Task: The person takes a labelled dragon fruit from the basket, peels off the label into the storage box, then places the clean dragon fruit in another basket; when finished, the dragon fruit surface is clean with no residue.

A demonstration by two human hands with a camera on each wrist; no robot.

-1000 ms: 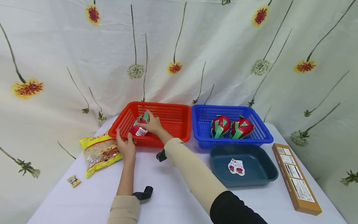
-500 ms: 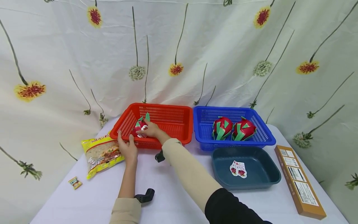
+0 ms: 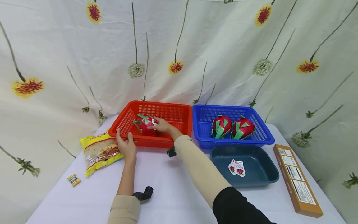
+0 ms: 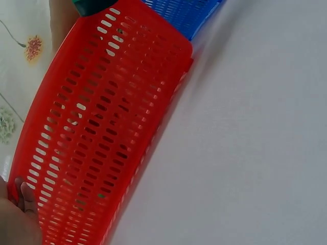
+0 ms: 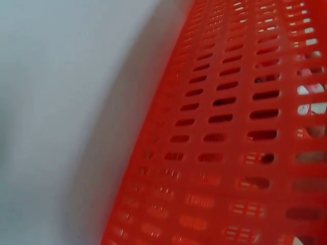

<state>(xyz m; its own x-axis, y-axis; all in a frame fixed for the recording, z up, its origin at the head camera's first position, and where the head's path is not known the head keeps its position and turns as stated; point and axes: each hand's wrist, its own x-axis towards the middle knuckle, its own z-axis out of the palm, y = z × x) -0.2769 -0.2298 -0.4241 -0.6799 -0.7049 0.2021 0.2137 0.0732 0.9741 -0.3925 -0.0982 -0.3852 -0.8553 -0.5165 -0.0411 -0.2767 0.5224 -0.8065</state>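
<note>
In the head view, my left hand [image 3: 128,147] holds the front left corner of a red perforated plastic basket [image 3: 174,109]. The left wrist view shows its fingers [image 4: 28,196] bent over the basket rim. My right hand [image 3: 164,126] reaches inside this basket and grips a red toy dragon fruit [image 3: 145,125] with green leaf tips, which lies tilted to the left. A white label [image 3: 154,122] shows beside the right fingertips; whether it is fixed to the fruit I cannot tell. In the right wrist view the basket wall [image 5: 219,117] hides most of that hand.
A blue basket [image 3: 199,141] with two more dragon fruits [image 3: 242,128] adjoins on the right. Before it stands a dark teal tray [image 3: 260,180] bearing printed stickers [image 3: 236,168]. A long brown box [image 3: 297,182], a yellow food bag [image 3: 102,152] and a small packet [image 3: 73,180] flank these.
My right hand has moved rightward along the dragon fruit, which has turned so its green tips point left. The left hand stays on the red basket's corner.
</note>
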